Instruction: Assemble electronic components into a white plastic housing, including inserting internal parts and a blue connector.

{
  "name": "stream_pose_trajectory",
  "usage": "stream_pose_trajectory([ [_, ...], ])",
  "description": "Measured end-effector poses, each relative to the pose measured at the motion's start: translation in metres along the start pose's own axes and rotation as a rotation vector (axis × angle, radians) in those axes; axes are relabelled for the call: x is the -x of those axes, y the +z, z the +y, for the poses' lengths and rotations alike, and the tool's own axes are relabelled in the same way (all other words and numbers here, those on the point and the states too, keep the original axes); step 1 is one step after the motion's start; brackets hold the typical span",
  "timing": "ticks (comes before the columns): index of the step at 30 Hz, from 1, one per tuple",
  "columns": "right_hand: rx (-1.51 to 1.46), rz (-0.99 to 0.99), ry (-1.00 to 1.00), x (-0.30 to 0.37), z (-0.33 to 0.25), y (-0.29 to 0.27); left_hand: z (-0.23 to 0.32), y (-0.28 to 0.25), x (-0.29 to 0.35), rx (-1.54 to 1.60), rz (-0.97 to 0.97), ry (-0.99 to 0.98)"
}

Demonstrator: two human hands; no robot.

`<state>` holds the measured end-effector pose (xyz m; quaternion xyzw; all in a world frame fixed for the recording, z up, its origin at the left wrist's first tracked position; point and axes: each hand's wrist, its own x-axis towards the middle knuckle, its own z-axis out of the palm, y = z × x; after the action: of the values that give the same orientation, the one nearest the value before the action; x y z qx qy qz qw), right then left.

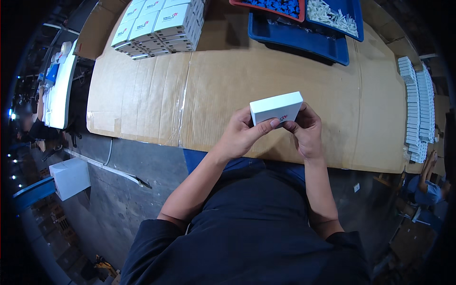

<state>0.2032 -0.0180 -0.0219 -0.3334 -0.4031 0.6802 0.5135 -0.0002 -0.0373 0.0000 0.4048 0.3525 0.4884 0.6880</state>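
A small white cardboard box (pixel 276 105) is held between my two hands, tilted above the near part of the cardboard-covered table (pixel 223 90). My left hand (pixel 243 133) grips its left side, the thumb lying across the lower front face. My right hand (pixel 308 132) closes on the right side, with its thumb at the bottom edge near a small red mark. The fingers behind the box are mostly hidden.
Stacked white boxes (pixel 156 26) stand at the back left. Blue trays (pixel 299 42) and a red tray (pixel 266 6) at the back hold blue and white small parts. Rows of white boxes (pixel 413 104) line the right edge. Other people sit at both sides.
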Motion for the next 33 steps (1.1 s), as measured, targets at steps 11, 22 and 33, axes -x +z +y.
stream_pose_trajectory([
  [11,0.125,0.136,-0.135,-0.009,-0.019,0.021,-0.011,0.016,-0.016,-0.067,0.344,0.283],
  [22,0.242,0.048,-0.12,0.0,-0.016,0.003,0.007,0.003,-0.011,-0.083,0.083,0.065],
  [33,0.34,-0.125,-0.174,-0.001,-0.037,-0.001,0.013,-0.002,-0.006,-0.23,0.006,0.186],
])
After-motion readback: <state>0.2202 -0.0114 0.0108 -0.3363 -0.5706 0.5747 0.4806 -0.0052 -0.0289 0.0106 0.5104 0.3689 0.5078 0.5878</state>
